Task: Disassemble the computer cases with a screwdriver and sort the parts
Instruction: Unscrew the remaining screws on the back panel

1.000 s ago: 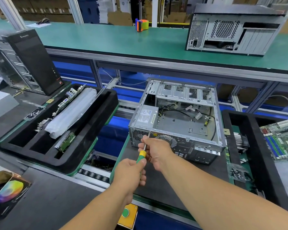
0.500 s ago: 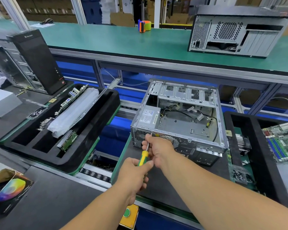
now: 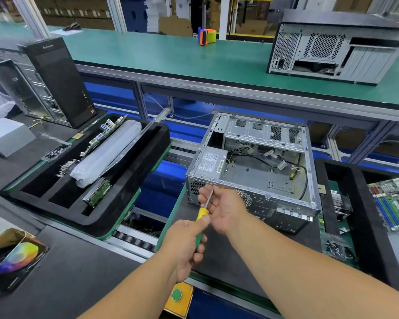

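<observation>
I see a long green bench (image 3: 148, 56) across the back. A closed grey computer case (image 3: 336, 47) sits on it at the right, and a roll of tape (image 3: 207, 36) stands near the middle. Below the bench, in front of me, the open computer case (image 3: 263, 166) lies on its side on a dark mat (image 3: 217, 249). Its grey power box (image 3: 211, 162) sits in the near left corner, with black wires beside it. At the left a black tower (image 3: 58, 81) stands upright. Next to it is a black tray (image 3: 124, 203) with a long plastic bag (image 3: 106, 153) and green boards inside. At the right another black tray (image 3: 346, 203) stands beside a big green board (image 3: 392, 203).

My left hand (image 3: 184, 247) is wrapped around the yellow and green handle of the screwdriver (image 3: 202, 215). My right hand (image 3: 224, 206) pinches the thin metal shaft near its tip. The tip touches the near left top edge of the open case. A green button (image 3: 177, 294) sits on a yellow box by my left arm.
</observation>
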The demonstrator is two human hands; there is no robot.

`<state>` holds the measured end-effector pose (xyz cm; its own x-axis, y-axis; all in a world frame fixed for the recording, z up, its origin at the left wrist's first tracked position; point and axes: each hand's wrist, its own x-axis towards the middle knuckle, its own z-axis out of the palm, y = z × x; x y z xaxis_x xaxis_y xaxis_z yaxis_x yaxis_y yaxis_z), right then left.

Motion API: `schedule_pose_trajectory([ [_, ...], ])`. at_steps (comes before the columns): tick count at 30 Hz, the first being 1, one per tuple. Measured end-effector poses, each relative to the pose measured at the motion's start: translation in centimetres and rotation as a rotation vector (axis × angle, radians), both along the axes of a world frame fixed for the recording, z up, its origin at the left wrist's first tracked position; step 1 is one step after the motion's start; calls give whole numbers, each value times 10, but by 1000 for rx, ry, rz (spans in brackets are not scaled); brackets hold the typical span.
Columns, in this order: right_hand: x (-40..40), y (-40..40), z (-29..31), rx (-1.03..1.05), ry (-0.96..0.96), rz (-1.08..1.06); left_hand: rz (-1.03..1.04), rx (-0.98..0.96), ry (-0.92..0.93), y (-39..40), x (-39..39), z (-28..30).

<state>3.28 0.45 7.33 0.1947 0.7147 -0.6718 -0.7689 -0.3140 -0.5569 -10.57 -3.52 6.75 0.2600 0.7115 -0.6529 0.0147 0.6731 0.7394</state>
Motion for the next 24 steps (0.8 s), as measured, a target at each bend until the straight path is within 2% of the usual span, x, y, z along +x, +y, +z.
schedule_pose_trajectory([
  [7,-2,-3,-2,-25,-106,0,-6,-108,-5,2,-1,-1],
  [18,-9,6,3,-41,99,-153,-114,209,172,-3,-13,-10],
  [24,-12,3,-8,-69,12,-167,-42,248,168,0,-29,-13],
])
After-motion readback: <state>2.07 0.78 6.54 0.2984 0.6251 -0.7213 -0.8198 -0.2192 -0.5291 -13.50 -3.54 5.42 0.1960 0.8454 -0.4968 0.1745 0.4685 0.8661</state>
